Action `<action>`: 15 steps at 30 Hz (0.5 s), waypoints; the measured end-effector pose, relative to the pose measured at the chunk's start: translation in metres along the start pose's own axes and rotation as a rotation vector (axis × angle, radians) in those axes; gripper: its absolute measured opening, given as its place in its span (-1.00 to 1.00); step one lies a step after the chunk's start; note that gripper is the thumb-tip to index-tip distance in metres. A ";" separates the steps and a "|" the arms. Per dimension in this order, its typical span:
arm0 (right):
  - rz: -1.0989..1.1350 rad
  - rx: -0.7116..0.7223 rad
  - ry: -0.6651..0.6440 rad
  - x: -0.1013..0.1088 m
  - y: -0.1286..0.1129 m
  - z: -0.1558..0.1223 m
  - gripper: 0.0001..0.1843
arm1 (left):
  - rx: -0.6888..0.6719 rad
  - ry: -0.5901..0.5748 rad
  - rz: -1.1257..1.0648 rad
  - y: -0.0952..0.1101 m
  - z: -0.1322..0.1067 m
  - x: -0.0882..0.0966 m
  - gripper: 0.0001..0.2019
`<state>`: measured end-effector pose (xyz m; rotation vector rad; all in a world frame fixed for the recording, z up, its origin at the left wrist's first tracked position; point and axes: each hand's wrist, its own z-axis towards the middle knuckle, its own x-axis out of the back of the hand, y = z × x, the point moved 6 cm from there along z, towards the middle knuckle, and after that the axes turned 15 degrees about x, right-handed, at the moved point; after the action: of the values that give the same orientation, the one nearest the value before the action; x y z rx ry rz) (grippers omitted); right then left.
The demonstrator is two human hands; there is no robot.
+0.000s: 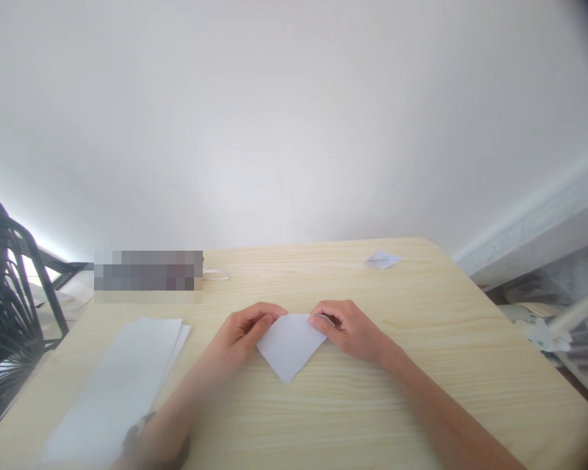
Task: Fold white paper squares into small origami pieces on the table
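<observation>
Between my two hands is a folded piece of white paper (290, 346), with a straight edge along the top and a corner pointing down toward me. My left hand (247, 329) pinches its upper left corner between thumb and fingers. At the upper right corner, my right hand (345, 326) grips the paper the same way, thumb on top. The fingertips behind the paper are partly hidden. A dark band circles my left wrist.
White paper sheets (122, 378) lie stacked at the table's left, partly under my left forearm. A small folded paper shape (383, 259) rests near the far right edge of the wooden table (451, 365). A blurred-out object (147, 274) and a black chair (14, 313) are at left.
</observation>
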<state>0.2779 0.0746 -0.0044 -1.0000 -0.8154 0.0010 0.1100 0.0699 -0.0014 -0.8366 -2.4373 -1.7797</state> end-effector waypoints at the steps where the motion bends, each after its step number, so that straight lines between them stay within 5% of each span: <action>1: -0.012 0.013 0.009 0.001 -0.001 0.000 -0.74 | -0.021 0.005 0.013 0.001 0.000 0.001 -0.76; 8: -0.148 0.086 0.049 0.000 -0.002 0.003 -0.79 | -0.183 -0.058 0.057 0.003 0.002 -0.005 -0.76; 11: -0.228 0.125 0.127 0.004 -0.003 0.003 -0.88 | -0.225 0.017 0.176 0.002 0.003 -0.006 -0.78; 15: -0.307 0.168 0.192 0.010 -0.010 0.003 -0.72 | -0.298 0.196 0.373 0.001 0.003 0.000 -0.80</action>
<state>0.2796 0.0749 0.0095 -0.6978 -0.7712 -0.2811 0.1118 0.0727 -0.0012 -1.0011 -1.7827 -1.9840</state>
